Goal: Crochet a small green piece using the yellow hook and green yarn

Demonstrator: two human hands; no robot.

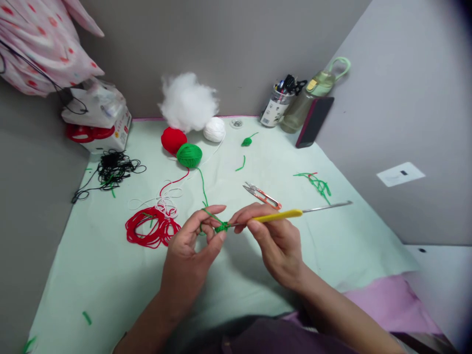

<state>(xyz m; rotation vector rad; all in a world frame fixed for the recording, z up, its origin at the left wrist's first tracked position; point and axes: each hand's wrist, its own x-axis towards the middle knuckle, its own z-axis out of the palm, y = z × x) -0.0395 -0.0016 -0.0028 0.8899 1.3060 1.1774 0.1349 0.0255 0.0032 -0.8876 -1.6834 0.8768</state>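
Observation:
My left hand (193, 246) pinches a small green crocheted piece (221, 227) between thumb and fingers, with its index finger stretched out and green yarn running over it. That yarn leads back to a green ball (189, 156). In my right hand (278, 241) is a crochet hook with a yellow handle (280, 216), held between thumb and fingers. One metal end of the hook meets the green piece; the other points out to the right. Orange-handled thread snips (262, 195) lie just beyond my right hand.
Behind are a red ball (173, 140), a white ball (214, 130) and fluffy stuffing (190, 102). Red yarn (147, 228) and black yarn (114, 169) lie left. A pen cup (275, 109), a bottle (300, 105) and a phone (314, 123) stand back right.

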